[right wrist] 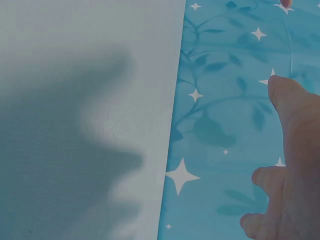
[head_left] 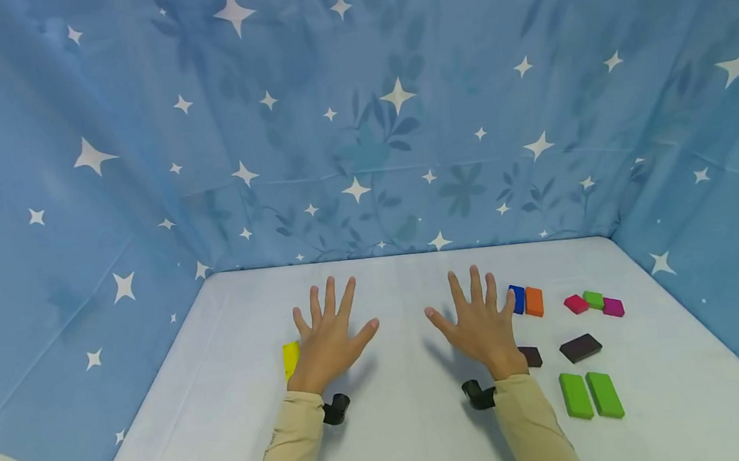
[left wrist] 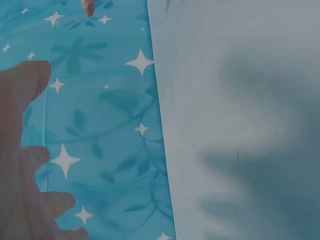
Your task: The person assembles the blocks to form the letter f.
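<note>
Both hands are held above the white table with fingers spread and nothing in them. In the head view my left hand (head_left: 330, 340) is nearest a yellow block (head_left: 291, 360), which it partly covers. My right hand (head_left: 482, 323) has a blue block (head_left: 518, 299) and an orange block (head_left: 534, 301) just past its little finger. A dark block (head_left: 531, 356) shows partly from behind the right wrist. In the wrist views the left hand (left wrist: 25, 150) and the right hand (right wrist: 300, 145) cast soft shadows on the table.
On the table's right lie a red block (head_left: 575, 304), a small green block (head_left: 593, 299), a magenta block (head_left: 613, 307), another dark block (head_left: 580, 347) and two long green blocks (head_left: 575, 396). A blue star-patterned curtain (head_left: 360, 135) surrounds the white table (head_left: 402, 435).
</note>
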Demonstrator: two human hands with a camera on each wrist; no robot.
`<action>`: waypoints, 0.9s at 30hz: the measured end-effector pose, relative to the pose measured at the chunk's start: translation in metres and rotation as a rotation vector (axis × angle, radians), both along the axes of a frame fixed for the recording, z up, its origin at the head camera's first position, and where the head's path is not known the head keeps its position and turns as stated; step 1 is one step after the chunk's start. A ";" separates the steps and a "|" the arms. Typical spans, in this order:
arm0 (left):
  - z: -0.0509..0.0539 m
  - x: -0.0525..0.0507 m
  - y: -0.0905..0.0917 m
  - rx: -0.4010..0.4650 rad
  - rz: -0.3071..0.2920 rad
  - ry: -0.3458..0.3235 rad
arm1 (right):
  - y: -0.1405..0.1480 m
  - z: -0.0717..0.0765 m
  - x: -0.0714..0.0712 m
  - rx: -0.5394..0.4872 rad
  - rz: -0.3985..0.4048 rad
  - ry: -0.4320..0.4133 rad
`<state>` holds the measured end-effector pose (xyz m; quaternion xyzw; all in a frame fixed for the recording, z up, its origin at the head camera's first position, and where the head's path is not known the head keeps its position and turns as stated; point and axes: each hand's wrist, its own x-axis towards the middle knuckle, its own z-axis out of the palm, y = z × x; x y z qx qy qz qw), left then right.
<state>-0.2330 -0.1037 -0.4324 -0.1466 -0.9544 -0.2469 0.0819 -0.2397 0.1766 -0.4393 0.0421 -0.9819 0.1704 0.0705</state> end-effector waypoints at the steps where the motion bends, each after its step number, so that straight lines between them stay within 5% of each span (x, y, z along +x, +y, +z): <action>1: 0.000 0.001 -0.004 0.003 -0.002 -0.011 | 0.000 0.000 -0.001 -0.005 0.001 0.003; 10: -0.001 0.009 -0.044 0.090 -0.025 -0.115 | 0.001 -0.001 -0.003 -0.020 0.008 -0.011; 27: -0.027 0.022 -0.118 0.152 -0.042 -0.355 | 0.010 0.005 0.000 -0.057 0.015 -0.039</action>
